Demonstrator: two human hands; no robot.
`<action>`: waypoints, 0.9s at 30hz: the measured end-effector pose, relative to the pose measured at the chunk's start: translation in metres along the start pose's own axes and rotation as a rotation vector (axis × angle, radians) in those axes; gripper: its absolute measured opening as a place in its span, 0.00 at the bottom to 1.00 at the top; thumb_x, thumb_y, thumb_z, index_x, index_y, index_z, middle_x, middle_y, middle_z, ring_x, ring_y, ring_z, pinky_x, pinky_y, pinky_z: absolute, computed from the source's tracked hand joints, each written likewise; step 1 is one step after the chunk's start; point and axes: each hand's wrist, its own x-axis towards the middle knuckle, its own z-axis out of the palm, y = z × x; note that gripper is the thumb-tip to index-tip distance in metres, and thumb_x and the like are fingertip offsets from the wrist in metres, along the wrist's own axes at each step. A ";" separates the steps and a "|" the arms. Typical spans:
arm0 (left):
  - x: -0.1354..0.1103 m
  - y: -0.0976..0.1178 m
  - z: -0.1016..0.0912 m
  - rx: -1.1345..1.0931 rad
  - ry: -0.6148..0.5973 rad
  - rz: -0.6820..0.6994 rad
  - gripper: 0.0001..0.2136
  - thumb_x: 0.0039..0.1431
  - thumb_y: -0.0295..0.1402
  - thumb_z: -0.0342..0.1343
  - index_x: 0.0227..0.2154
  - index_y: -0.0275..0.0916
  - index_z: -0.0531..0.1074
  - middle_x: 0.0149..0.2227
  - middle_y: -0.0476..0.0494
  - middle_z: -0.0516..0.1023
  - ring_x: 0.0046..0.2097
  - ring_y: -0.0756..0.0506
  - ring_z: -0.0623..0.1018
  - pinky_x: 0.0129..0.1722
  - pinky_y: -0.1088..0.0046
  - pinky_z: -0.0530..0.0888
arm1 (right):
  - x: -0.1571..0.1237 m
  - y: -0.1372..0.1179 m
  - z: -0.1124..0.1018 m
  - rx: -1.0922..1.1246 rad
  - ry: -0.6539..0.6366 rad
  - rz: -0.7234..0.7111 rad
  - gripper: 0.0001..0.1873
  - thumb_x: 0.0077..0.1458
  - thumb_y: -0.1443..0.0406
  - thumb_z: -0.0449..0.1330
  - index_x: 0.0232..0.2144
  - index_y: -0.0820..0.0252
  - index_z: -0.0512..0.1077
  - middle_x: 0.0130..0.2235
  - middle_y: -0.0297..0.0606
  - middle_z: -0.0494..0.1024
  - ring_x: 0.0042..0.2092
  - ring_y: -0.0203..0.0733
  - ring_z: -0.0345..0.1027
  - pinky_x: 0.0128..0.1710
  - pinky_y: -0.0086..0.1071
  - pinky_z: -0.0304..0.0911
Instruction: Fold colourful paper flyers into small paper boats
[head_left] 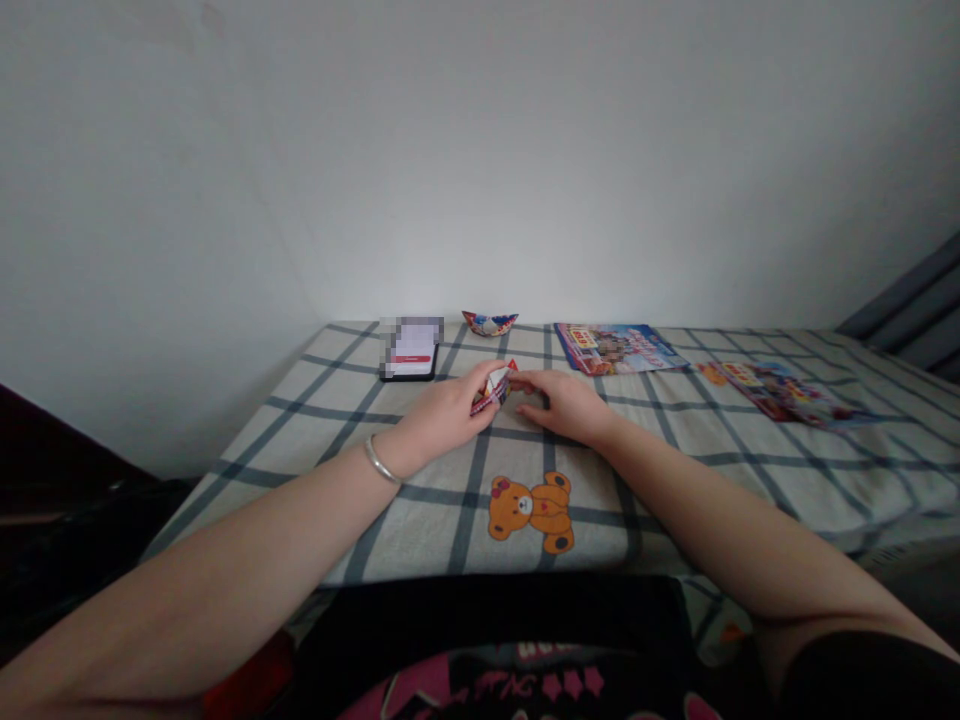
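Observation:
A small piece of folded printed paper [495,386], white with red and dark patches, is held in my left hand [448,408], its fingers and thumb closed around the edges. From the other side my right hand [571,404] reaches in, with its fingertips at the paper's right edge. The right thumb stands apart from those fingers, and I see nothing gripped between them. Behind both hands, near the wall, sits a folded paper boat [490,323] with colourful print and pointed ends. Part of the folded paper is hidden by my left fingers.
A phone [412,350] with a lit screen is at the back left. Colourful printed leaflets [619,348] lie at the back right, with more leaflets [795,393] farther right. A checked cloth with a bear print [531,512] covers the table; a plain wall [480,160] rises behind it.

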 end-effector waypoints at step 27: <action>0.002 -0.010 0.003 0.180 0.099 0.109 0.24 0.58 0.25 0.56 0.58 0.36 0.64 0.39 0.43 0.76 0.43 0.42 0.74 0.45 0.61 0.72 | 0.000 0.009 -0.001 0.144 -0.003 -0.090 0.11 0.53 0.68 0.61 0.41 0.59 0.75 0.41 0.39 0.80 0.42 0.42 0.73 0.46 0.36 0.66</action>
